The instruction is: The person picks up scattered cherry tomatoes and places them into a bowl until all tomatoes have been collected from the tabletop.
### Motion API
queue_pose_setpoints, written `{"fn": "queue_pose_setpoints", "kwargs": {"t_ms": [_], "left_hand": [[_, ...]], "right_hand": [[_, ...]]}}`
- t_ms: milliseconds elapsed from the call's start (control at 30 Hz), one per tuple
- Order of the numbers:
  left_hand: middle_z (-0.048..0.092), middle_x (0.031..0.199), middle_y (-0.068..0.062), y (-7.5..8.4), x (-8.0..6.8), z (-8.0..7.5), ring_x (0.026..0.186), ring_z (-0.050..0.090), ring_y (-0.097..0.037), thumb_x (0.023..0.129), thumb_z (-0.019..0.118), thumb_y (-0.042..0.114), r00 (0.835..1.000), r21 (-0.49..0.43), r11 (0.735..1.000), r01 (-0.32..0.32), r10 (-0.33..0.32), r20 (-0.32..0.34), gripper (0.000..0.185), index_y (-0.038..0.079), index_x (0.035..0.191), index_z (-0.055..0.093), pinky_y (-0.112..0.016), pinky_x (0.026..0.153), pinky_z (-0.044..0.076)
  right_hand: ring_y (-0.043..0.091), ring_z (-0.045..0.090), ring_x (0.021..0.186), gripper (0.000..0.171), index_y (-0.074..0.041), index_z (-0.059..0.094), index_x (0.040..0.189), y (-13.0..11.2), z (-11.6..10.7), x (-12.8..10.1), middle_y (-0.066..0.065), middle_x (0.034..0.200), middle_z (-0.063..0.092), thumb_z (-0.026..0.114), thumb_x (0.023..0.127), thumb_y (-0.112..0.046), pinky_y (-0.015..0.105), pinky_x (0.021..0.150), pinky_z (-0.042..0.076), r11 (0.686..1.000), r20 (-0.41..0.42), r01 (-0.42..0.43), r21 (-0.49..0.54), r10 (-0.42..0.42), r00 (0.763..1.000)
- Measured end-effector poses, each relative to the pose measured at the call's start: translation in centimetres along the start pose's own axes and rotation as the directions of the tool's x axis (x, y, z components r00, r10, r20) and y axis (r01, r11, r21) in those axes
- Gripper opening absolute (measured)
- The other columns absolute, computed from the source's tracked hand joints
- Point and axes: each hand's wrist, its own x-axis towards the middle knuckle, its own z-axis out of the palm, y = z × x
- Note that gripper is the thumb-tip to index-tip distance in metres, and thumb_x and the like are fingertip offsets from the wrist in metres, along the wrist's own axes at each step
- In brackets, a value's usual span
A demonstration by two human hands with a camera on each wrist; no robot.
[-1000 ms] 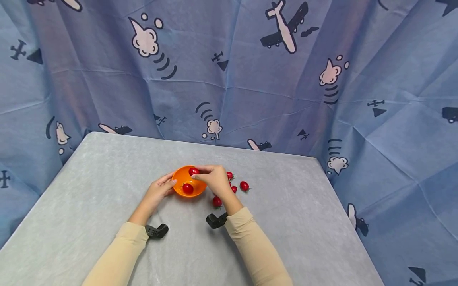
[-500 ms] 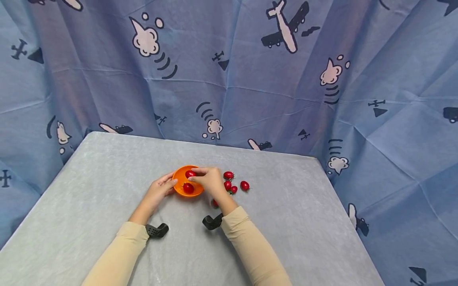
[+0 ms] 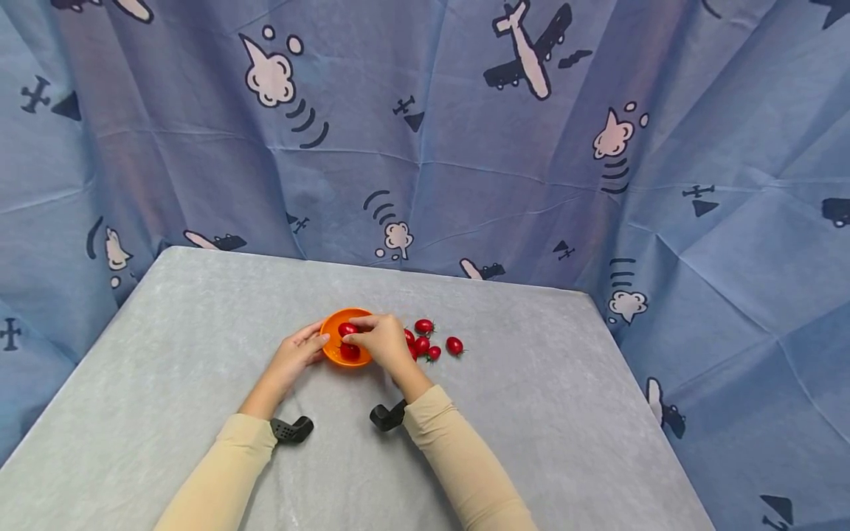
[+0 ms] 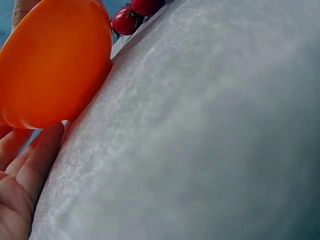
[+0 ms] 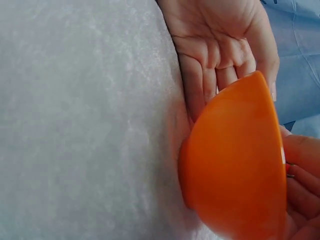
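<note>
An orange bowl [image 3: 364,360] stands on the table, its side filling much of the right wrist view. My left hand [image 3: 295,352] holds it from the left, thumb at the rim and fingers along the outside. Over the bowl's inside, my right hand [image 3: 385,343] pinches a red cherry tomato [image 3: 347,330] between thumb and fingers. Another cherry tomato [image 3: 350,352] lies in the bowl just below it, partly overlapped by the right thumb. In the right wrist view the bowl's wall hides most of what the right fingers hold.
Several loose cherry tomatoes [image 3: 422,344] with green stems lie right of the bowl, some partly behind the right hand. One tomato [image 3: 454,345] sits a little apart. A pale cloth covers the table [image 3: 531,413]; a blue patterned curtain [image 3: 465,199] hangs behind it.
My right hand has moved left and slightly nearer, carrying the pinched cherry tomato from the bowl's far right rim over its middle. More loose tomatoes show beside it. My left hand and the bowl stay put.
</note>
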Motion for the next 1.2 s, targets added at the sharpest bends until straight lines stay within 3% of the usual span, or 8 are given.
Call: {"fn": "queue_pose_setpoints", "kwargs": {"t_ms": [300, 1200], "left_hand": [[0.041, 0.15, -0.028, -0.4, 0.0, -0.1, 0.094, 0.062, 0.01, 0.103, 0.052, 0.016, 1.0, -0.01, 1.0, -0.011, 0.011, 0.002, 0.055, -0.005, 0.151, 0.036, -0.014, 0.084, 0.053], [0.043, 0.151, -0.024, -0.4, 0.2, 0.0, 0.095, 0.061, 0.011, 0.102, 0.052, 0.017, 1.0, -0.004, 1.0, -0.013, 0.013, -0.005, 0.054, -0.002, 0.151, 0.037, -0.013, 0.084, 0.052]], "right_hand": [[0.022, 0.067, 0.108, 0.03, -0.012, 0.079, 0.107, -0.5, 0.5, -0.1, 0.009, 0.112, 0.076, 0.085, 0.078, -0.021, 0.026, 0.087, 0.059, 0.996, 0.011, 0.034, -0.087, -0.033, 0.999], [0.023, 0.067, 0.108, 0.031, -0.008, 0.077, 0.111, -0.5, 0.9, 0.1, 0.009, 0.112, 0.076, 0.082, 0.082, -0.017, 0.03, 0.089, 0.058, 0.974, 0.055, 0.084, -0.208, -0.074, 0.996]]}}
